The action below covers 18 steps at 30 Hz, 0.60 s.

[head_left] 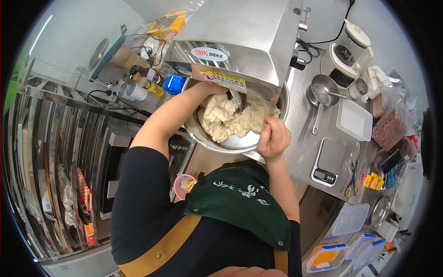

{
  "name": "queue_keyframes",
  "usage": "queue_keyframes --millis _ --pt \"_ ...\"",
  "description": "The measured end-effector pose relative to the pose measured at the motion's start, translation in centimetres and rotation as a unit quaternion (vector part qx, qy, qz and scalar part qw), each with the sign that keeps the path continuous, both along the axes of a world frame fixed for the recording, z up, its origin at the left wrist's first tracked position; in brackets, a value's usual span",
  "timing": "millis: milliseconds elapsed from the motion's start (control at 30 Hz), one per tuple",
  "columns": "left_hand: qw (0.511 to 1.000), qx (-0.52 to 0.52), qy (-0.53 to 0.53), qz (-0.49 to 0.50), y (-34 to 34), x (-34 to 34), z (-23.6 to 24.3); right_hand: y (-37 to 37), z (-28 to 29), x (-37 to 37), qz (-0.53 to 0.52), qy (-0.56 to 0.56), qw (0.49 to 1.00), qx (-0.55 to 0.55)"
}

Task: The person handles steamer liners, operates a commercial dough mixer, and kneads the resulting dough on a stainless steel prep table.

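A large lump of pale, rough dough (251, 116) fills much of the steel mixing bowl (226, 148) under the head of a stand mixer (230, 27). Part of the mixer's metal hook (236, 99) shows in the dough, its upper end hidden by the housing. My left hand (215, 88) reaches into the bowl at the left, beneath the mixer head; its fingers are hidden. At the bowl's right rim my right hand (273, 138) is closed, its fingertips pinching the edge of the dough.
Right of the mixer, the steel counter holds a saucepan (324, 87), a white tray (354, 120), a digital scale (329, 159), a blender (348, 53) and scissors (353, 181). Bottles (150, 85) and a blue packet (175, 84) stand left of the bowl. A pink bin (181, 187) is below.
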<state>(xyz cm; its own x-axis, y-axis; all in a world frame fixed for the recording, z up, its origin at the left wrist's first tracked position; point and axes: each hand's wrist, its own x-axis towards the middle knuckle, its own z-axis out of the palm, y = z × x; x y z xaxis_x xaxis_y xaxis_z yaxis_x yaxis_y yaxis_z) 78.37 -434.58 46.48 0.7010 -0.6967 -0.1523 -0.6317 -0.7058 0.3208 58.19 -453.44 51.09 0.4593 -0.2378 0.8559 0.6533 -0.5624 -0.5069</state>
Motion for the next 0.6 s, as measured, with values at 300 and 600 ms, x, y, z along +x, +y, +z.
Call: queue_keyframes --millis 300,600 --pt "0.953 0.250 0.173 0.005 -0.3 -5.4 6.9 0.1 0.0 -0.1 0.003 -0.008 1.000 0.002" --pt "0.980 -0.002 0.176 -0.097 0.1 -13.9 15.4 0.4 0.0 -0.5 0.002 0.008 1.000 -0.010"
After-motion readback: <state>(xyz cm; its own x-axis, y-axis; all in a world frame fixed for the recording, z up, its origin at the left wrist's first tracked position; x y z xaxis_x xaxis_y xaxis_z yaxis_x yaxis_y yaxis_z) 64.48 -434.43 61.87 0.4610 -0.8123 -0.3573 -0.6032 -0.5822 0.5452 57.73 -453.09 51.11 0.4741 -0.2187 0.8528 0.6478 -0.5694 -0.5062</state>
